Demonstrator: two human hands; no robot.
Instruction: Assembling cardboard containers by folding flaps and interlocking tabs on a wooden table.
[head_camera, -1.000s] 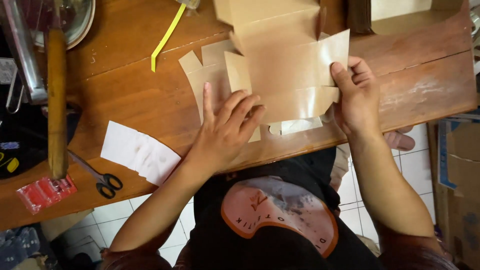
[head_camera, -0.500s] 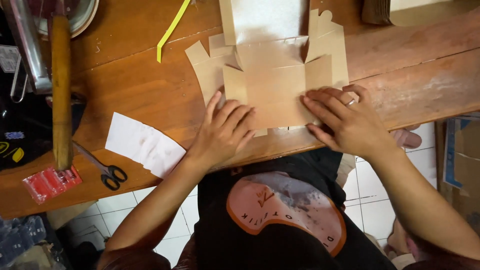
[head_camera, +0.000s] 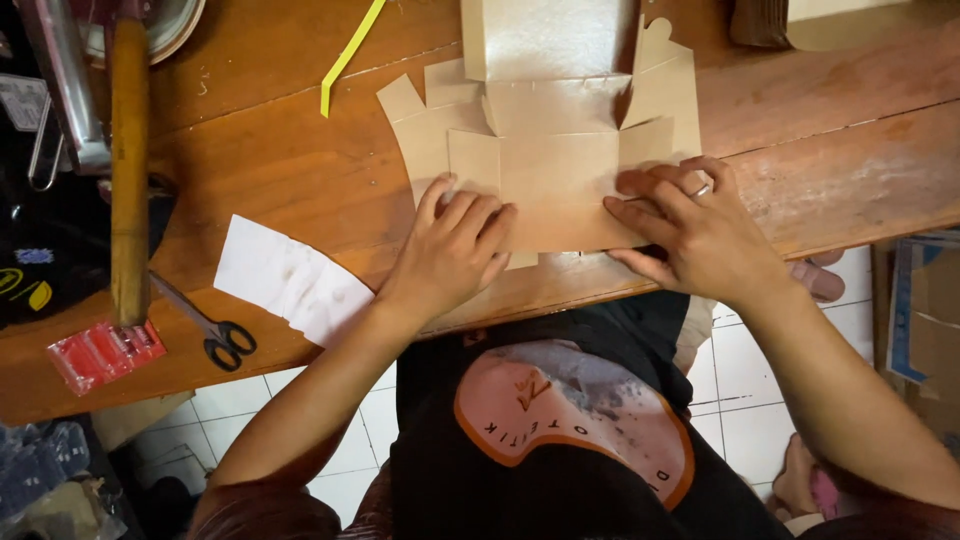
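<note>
A flat brown cardboard box blank (head_camera: 560, 140) with several flaps lies on the wooden table (head_camera: 280, 160) in front of me. My left hand (head_camera: 455, 250) presses palm down on its near left part, fingers together on the folded panel. On the near right part my right hand (head_camera: 690, 225), with a ring on one finger, presses flat with the fingers pointing left. Both hands hold the near panel folded down against the table. The fold's near edge sits close to the table's front edge.
A white paper sheet (head_camera: 290, 280) lies left of my left hand. Black-handled scissors (head_camera: 210, 325) and a red packet (head_camera: 100, 355) sit further left, beside a wooden stick (head_camera: 128, 170). A yellow strip (head_camera: 350, 55) lies at the back. A cardboard box (head_camera: 925, 320) stands on the tiled floor at right.
My right hand came down from gripping the blank's right edge to pressing flat on the near panel. My left hand shifted slightly. The blank now lies folded flatter.
</note>
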